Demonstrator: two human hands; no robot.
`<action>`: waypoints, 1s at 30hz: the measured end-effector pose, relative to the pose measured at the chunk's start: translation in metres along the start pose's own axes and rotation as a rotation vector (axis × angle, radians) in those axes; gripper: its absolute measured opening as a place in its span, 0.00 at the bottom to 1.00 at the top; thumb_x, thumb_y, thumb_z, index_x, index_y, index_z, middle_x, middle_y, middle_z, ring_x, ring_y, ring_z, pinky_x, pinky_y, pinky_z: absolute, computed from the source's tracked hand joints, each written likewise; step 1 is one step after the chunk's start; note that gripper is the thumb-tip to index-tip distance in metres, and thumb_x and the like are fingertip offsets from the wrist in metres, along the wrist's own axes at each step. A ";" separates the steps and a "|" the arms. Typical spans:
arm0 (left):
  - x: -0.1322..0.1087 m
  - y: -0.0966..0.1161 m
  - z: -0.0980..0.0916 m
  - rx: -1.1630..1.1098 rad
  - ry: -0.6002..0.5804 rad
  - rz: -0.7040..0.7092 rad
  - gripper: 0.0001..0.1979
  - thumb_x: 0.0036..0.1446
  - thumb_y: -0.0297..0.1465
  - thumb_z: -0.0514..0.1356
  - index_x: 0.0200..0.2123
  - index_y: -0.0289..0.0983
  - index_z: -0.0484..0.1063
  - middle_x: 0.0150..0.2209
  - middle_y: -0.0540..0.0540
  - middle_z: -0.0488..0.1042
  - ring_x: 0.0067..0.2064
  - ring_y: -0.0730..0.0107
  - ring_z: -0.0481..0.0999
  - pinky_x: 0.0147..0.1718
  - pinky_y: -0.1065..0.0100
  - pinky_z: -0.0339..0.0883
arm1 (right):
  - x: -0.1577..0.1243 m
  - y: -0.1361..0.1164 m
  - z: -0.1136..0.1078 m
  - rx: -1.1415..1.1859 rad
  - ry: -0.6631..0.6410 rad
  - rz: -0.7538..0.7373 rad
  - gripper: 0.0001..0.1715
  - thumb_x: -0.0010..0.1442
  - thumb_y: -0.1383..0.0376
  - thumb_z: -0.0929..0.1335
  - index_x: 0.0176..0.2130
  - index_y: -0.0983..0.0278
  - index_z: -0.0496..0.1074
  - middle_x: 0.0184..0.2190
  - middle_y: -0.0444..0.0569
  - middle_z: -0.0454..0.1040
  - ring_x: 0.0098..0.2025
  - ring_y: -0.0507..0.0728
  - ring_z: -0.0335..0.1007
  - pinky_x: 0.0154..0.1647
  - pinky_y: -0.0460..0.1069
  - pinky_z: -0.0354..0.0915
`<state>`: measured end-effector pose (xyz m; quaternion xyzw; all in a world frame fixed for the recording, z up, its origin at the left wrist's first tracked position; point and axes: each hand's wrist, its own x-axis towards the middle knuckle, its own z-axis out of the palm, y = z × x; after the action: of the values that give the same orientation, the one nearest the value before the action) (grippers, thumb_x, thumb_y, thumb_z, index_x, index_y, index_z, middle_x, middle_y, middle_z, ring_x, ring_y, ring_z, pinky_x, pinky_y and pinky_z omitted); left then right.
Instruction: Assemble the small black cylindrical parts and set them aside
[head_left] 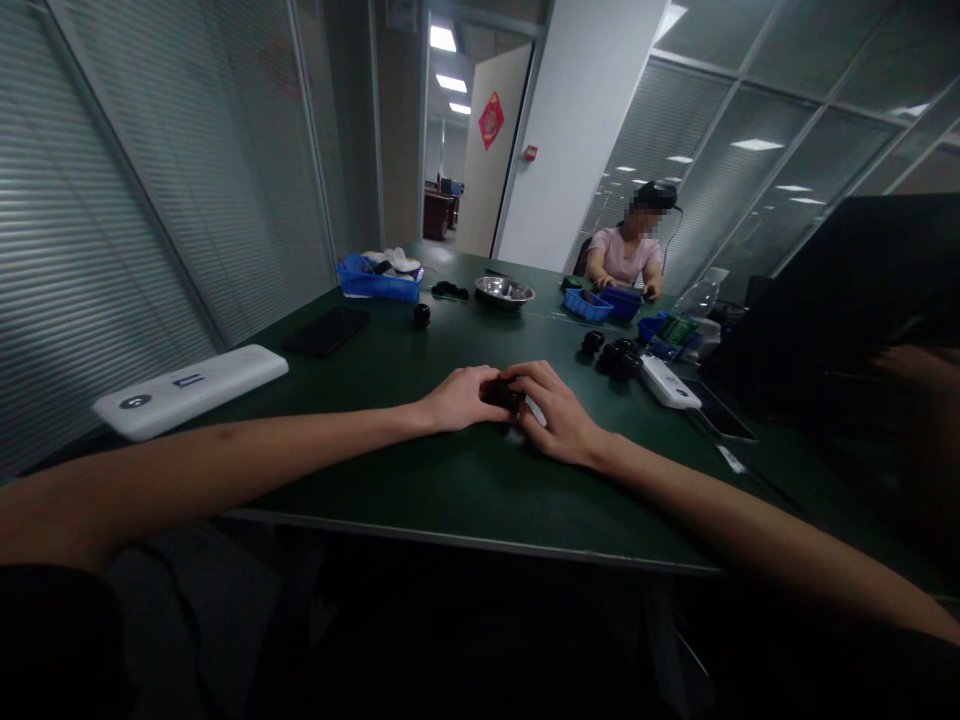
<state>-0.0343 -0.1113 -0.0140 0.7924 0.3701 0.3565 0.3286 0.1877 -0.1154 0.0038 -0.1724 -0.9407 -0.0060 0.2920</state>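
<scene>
Over the middle of the green table (450, 480), my left hand (459, 400) and my right hand (561, 418) meet around a small black fitting (504, 394). The left fingers close on its left side, while the right thumb and fingers grip it from the right. Its exact shape is largely hidden by the fingers. Something small and whitish (535, 411) shows under my right palm; I cannot make out what it is. Similar black round fittings stand farther off: one (421, 315) beyond my left hand and a cluster (619, 358) beyond my right.
At left lie a long white device (191, 388) and a black phone (327, 331). Farther back are a filled blue basket (380, 285), a metal bowl (505, 292) and smaller blue baskets (588, 305). A white power bank (670, 383) lies right. Across the table sits another person (625, 255).
</scene>
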 end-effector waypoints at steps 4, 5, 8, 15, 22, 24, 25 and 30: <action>0.001 -0.001 0.000 -0.007 -0.012 0.005 0.22 0.50 0.33 0.72 0.49 0.33 0.78 0.43 0.42 0.80 0.44 0.57 0.80 0.43 0.61 0.72 | 0.001 0.000 0.000 -0.016 0.015 0.016 0.09 0.68 0.65 0.66 0.49 0.60 0.68 0.54 0.57 0.70 0.54 0.67 0.66 0.54 0.67 0.68; 0.001 -0.001 0.000 -0.005 -0.012 0.004 0.22 0.50 0.32 0.72 0.48 0.33 0.78 0.42 0.42 0.80 0.43 0.57 0.80 0.42 0.61 0.72 | 0.001 0.000 0.000 -0.018 0.019 0.021 0.08 0.69 0.64 0.66 0.49 0.60 0.69 0.53 0.57 0.71 0.54 0.67 0.66 0.54 0.67 0.68; 0.000 0.000 0.000 -0.010 0.000 -0.009 0.21 0.49 0.33 0.72 0.47 0.33 0.77 0.40 0.43 0.80 0.41 0.58 0.80 0.40 0.62 0.72 | 0.001 0.000 0.001 0.000 0.017 0.021 0.09 0.69 0.64 0.65 0.49 0.60 0.69 0.53 0.57 0.71 0.54 0.67 0.67 0.54 0.67 0.68; 0.000 0.000 0.000 -0.040 -0.002 -0.015 0.22 0.49 0.33 0.73 0.47 0.33 0.77 0.41 0.43 0.81 0.43 0.58 0.80 0.41 0.62 0.72 | 0.000 0.000 -0.001 0.005 -0.004 0.009 0.12 0.67 0.67 0.64 0.50 0.60 0.68 0.54 0.57 0.70 0.54 0.68 0.66 0.54 0.68 0.67; 0.001 -0.002 0.000 0.007 -0.017 0.017 0.20 0.50 0.33 0.71 0.47 0.33 0.78 0.40 0.44 0.79 0.41 0.60 0.78 0.41 0.64 0.71 | 0.001 0.000 0.000 -0.021 0.023 0.035 0.07 0.70 0.62 0.66 0.48 0.59 0.70 0.52 0.56 0.72 0.54 0.67 0.67 0.54 0.66 0.68; 0.001 -0.002 0.000 0.002 -0.011 0.018 0.21 0.49 0.33 0.72 0.47 0.33 0.78 0.41 0.44 0.79 0.42 0.59 0.78 0.41 0.63 0.71 | 0.001 0.000 0.000 -0.003 0.020 0.014 0.08 0.70 0.64 0.64 0.49 0.60 0.70 0.53 0.57 0.72 0.54 0.67 0.67 0.54 0.67 0.68; 0.001 -0.002 0.000 -0.003 -0.009 0.017 0.21 0.49 0.33 0.72 0.47 0.33 0.78 0.41 0.44 0.79 0.42 0.59 0.79 0.41 0.63 0.71 | 0.001 0.000 0.000 0.002 0.020 0.004 0.09 0.69 0.65 0.64 0.49 0.60 0.69 0.53 0.57 0.72 0.54 0.67 0.66 0.54 0.67 0.68; -0.001 0.002 -0.001 0.007 -0.010 0.016 0.20 0.50 0.33 0.71 0.46 0.34 0.78 0.40 0.45 0.79 0.41 0.60 0.78 0.40 0.63 0.71 | 0.001 0.001 0.000 -0.015 0.028 0.035 0.07 0.70 0.63 0.65 0.48 0.59 0.70 0.53 0.56 0.71 0.54 0.67 0.66 0.54 0.67 0.68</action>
<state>-0.0349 -0.1127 -0.0118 0.7983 0.3631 0.3541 0.3247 0.1873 -0.1142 0.0040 -0.1910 -0.9333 -0.0105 0.3039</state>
